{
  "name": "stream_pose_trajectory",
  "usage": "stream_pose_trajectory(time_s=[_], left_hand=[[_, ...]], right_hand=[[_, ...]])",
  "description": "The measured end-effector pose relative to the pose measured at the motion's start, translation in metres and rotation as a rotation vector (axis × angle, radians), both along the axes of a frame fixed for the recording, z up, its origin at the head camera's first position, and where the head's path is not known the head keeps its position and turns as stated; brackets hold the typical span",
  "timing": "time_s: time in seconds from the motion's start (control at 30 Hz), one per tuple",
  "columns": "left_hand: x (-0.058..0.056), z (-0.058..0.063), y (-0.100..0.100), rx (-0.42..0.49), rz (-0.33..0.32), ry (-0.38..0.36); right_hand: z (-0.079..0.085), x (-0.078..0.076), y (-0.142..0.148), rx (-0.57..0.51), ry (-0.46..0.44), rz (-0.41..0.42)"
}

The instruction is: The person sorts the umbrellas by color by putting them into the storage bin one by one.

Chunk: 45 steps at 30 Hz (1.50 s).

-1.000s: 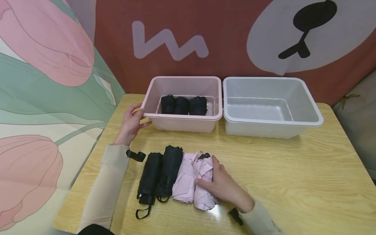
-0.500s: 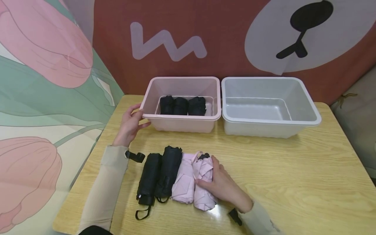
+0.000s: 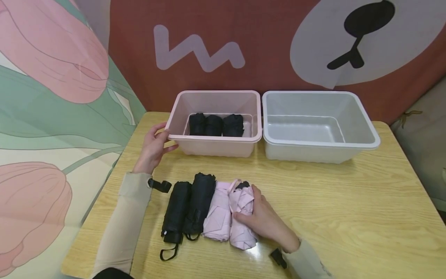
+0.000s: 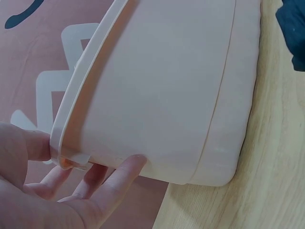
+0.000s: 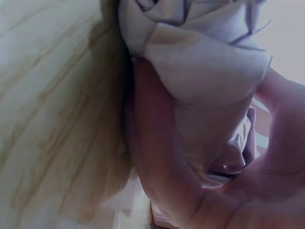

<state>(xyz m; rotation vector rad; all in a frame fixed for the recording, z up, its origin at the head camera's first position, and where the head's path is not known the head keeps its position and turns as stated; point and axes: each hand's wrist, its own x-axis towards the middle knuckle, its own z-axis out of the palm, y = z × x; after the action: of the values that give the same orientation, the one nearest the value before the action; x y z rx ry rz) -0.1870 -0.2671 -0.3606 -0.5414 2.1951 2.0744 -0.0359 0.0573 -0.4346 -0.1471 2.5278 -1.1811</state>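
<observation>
My left hand pinches the left front corner of a pink plastic bin. In the left wrist view the thumb lies on the rim of the bin and the fingers reach beneath it. On the table my right hand grips the rightmost of two folded pink umbrellas, thumb on its left side. The right wrist view shows fingers curled round the umbrella's cloth, low against the tabletop. The other pink umbrella lies beside it, followed leftward by two folded black umbrellas with wrist loops.
Three rolled black bundles lie inside the pink bin. A pale grey bin with nothing in it stands close to its right. Both bins are near the back of the wooden table, before a printed cloth backdrop.
</observation>
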Motion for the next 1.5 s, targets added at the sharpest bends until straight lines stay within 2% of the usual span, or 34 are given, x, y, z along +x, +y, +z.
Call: stream_pose_trajectory(time_s=[0.27, 0.67, 0.97, 1.03, 1.13, 1.37, 1.5], left_hand=[[-0.002, -0.001, 0.001, -0.001, -0.009, 0.004], [0.001, -0.001, -0.001, 0.011, -0.016, 0.014], [0.0, 0.0, 0.0, 0.005, -0.007, 0.004], [0.0, 0.0, 0.0, 0.004, -0.009, 0.006], [0.0, -0.001, 0.0, 0.002, -0.008, 0.009], [0.0, 0.0, 0.0, -0.005, -0.004, 0.001], [0.0, 0.0, 0.0, -0.003, -0.002, -0.002]], right_hand=[[-0.001, 0.0, 0.003, -0.036, 0.0, -0.017], [0.0, 0.0, 0.007, -0.103, -0.022, -0.033], [0.01, -0.003, 0.013, -0.185, -0.022, -0.08], [0.013, -0.004, 0.015, -0.245, -0.028, -0.089], [0.017, -0.006, 0.02, -0.389, -0.052, -0.094], [0.026, -0.008, 0.033, -0.697, -0.06, -0.045], [0.034, -0.008, 0.039, -0.822, -0.121, -0.057]])
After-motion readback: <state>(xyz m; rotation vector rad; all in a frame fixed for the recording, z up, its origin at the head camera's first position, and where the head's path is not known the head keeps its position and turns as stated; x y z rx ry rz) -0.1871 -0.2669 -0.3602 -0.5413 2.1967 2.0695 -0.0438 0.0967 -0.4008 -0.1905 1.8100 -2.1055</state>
